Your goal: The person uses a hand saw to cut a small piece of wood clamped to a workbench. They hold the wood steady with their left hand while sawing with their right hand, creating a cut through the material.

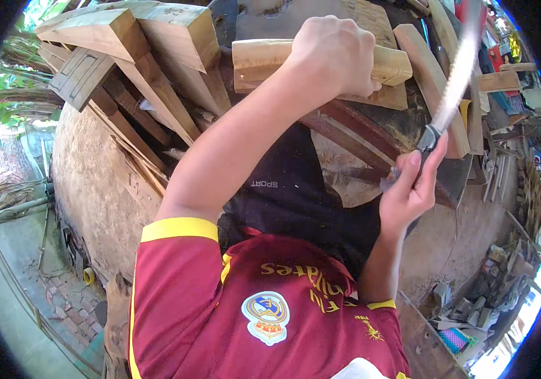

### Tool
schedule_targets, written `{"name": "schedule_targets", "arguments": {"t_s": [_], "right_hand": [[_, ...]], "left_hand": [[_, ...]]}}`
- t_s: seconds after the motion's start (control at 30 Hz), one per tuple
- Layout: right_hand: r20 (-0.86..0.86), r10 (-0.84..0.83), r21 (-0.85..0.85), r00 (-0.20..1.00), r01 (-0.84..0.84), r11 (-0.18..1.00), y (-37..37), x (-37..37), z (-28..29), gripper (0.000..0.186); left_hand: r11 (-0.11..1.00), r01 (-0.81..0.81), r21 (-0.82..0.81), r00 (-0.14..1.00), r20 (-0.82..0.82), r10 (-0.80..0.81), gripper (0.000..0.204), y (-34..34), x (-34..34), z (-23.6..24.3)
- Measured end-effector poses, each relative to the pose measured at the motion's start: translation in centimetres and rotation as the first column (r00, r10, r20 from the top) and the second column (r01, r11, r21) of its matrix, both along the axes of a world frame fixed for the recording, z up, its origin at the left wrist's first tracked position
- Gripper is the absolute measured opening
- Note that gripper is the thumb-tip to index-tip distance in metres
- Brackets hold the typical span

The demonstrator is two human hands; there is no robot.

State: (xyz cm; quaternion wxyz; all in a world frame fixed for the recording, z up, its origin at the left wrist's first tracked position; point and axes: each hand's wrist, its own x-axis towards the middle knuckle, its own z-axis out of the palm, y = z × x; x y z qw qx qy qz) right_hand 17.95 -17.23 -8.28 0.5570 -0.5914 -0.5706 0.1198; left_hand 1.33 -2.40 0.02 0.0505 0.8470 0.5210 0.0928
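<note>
My left hand (337,54) is closed over a short, pale block of wood (261,62), pressing it onto a flat wooden board (389,97) on the workbench. In my right hand (407,196) is the dark handle of a hand saw (452,95). Its long, slim blade points up and away, to the right of the block and apart from it. Motion and glare blur the blade's far end, so its teeth do not show clearly.
Thick shaped timbers (169,82) stand on the left, close to my left forearm. Another long wooden piece (431,88) lies to the right, behind the blade. Reddish-brown wooden bars (362,136) run under the board. Scrap (466,309) is piled at the lower right.
</note>
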Motion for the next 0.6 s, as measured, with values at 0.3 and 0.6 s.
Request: {"name": "schedule_targets", "arguments": {"t_s": [0.3, 0.6], "right_hand": [[0.069, 0.657, -0.292, 0.750, -0.615, 0.732, -5.5, -1.8, 5.6, 0.046], [0.252, 0.648, -0.297, 0.718, -0.580, 0.759, -5.9, -2.1, 5.9, 0.047]], "left_hand": [[0.993, 0.025, 0.119, 0.999, 0.041, -0.030, 0.054, 0.1, -0.4, -1.2], [0.989, 0.034, 0.141, 0.997, 0.066, -0.044, 0.052, -0.1, -0.4, -1.0]]}}
